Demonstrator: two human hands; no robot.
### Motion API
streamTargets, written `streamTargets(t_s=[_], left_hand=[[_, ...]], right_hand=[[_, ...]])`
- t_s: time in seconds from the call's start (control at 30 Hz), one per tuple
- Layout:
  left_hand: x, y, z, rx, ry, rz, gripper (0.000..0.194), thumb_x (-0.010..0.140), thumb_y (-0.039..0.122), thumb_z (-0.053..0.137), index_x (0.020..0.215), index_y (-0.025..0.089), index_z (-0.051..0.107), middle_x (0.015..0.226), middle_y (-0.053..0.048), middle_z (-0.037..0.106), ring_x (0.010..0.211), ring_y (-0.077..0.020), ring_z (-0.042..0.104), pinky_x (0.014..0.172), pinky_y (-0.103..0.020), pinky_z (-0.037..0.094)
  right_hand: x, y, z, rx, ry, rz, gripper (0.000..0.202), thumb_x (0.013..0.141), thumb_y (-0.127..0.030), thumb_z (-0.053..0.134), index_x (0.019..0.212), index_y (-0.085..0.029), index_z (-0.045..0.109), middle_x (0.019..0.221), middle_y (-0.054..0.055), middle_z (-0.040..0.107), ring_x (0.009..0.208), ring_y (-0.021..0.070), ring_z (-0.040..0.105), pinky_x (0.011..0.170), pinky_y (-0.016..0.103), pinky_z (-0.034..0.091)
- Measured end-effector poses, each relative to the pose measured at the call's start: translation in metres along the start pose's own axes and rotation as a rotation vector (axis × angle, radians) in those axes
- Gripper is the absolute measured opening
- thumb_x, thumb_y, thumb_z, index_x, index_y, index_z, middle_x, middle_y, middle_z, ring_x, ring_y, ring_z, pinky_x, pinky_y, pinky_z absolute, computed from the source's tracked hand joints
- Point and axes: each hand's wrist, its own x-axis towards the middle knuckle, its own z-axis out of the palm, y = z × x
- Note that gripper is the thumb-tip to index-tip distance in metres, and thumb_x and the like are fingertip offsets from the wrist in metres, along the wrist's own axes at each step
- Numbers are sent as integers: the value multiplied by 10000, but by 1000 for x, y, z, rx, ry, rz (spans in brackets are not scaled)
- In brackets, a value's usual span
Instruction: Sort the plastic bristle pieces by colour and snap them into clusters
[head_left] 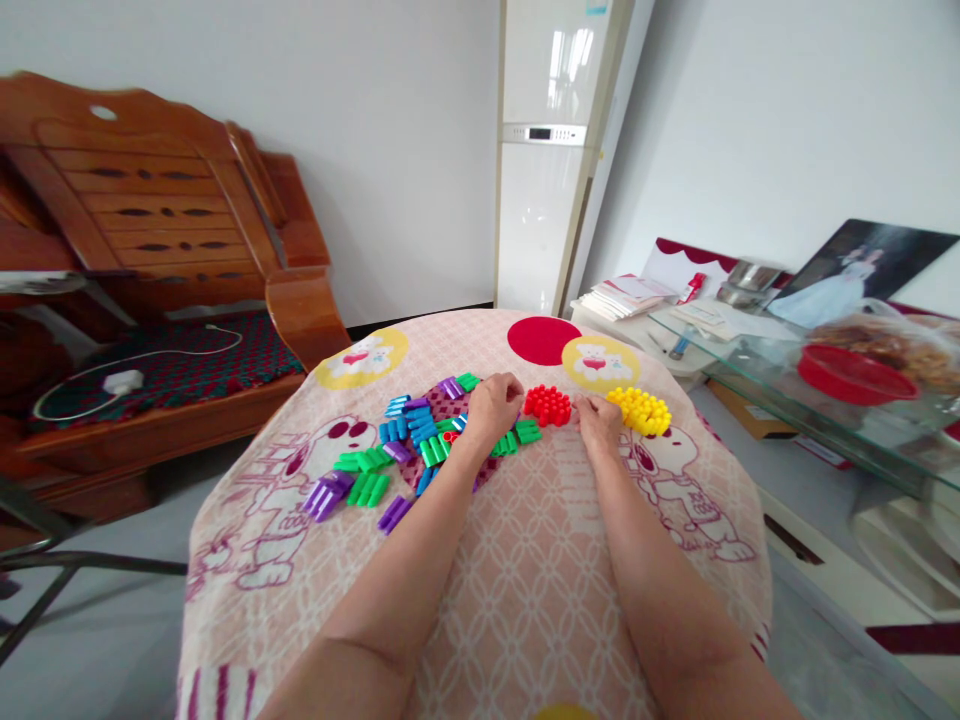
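Observation:
My left hand [498, 402] is over the right side of a spread of blue, green and purple plastic blocks. Its fingers are curled together, and whatever they hold is hidden. A tight cluster of red plastic pieces [548, 406] with knobbed tops lies between my hands. Just to the right of it, my right hand [598, 414] is closed in a pinch, its fingertips by the red edge; I cannot make out what is in them. Beyond that hand sits a yellow cluster [640, 411] of similar pieces. Green blocks [367, 489] and purple blocks [328, 496] lie left of my left forearm.
A patterned cloth [525, 560] covers the round table. On the left stands a wooden bench [157, 200] with a white cable on its seat. A glass-topped table [757, 370] on the right carries papers and a red bowl [855, 375]. A white cabinet-like appliance [540, 220] stands behind.

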Motion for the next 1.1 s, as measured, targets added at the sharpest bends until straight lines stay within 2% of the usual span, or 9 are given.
streamTargets(t_s=[0.1,0.17,0.33,0.5,0.67,0.8,0.97,1.03,1.1], left_hand=[[-15,12,0,128,-169,43,81,817,243,634,831,176,679,854,-59,682,819,-188,631,768,-288,495],[-28,18,5,212,-207,87,130,809,282,675,892,182,679,959,-91,667,933,-231,620,814,-319,501],[-47,12,6,358,-212,144,189,827,112,578,980,184,661,1094,-126,616,1085,-270,557,883,-364,498],[-41,-13,-21,378,-132,48,211,847,80,491,857,166,684,1038,-123,649,1044,-242,579,902,-341,488],[-30,-50,-66,249,46,-109,154,800,158,572,844,182,717,931,-74,712,899,-205,650,862,-302,494],[-28,-77,-94,169,30,-166,195,740,176,594,861,196,746,852,-42,743,812,-190,670,772,-277,503],[-31,-86,-95,205,-180,-139,212,652,176,648,830,211,757,776,-23,740,768,-197,672,727,-273,504],[-31,-82,-94,230,-160,-155,224,650,162,633,836,198,753,765,-32,732,759,-198,667,723,-277,503],[-29,-74,-94,195,-64,-179,237,677,183,617,876,188,745,782,-38,729,765,-194,663,725,-277,502]], right_hand=[[0,-1,-2,-1,-5,-9,330,797,-411,531,577,-186,630,454,-11,499,553,156,486,542,249,364],[0,-2,-2,-3,-4,-16,336,794,-415,530,564,-189,622,450,-8,498,554,159,489,539,251,363],[0,1,-1,-6,12,-17,338,784,-415,543,541,-189,604,452,-3,503,557,158,495,532,249,351],[2,8,1,4,12,-16,335,791,-421,543,567,-182,611,461,-10,505,557,159,501,532,249,347],[3,11,2,4,9,-30,342,794,-433,535,584,-177,621,472,-6,518,556,158,498,530,250,345],[3,9,2,-6,12,-35,345,795,-431,531,587,-175,631,464,-3,517,558,160,500,530,250,349],[3,9,2,-2,11,-29,339,790,-430,537,591,-175,640,472,-1,531,562,161,509,531,249,359],[4,11,3,0,12,-25,339,791,-430,533,600,-173,645,476,-2,533,560,159,509,532,248,361],[5,13,4,0,7,-26,341,791,-434,532,605,-172,645,477,-3,534,560,158,508,533,247,361]])
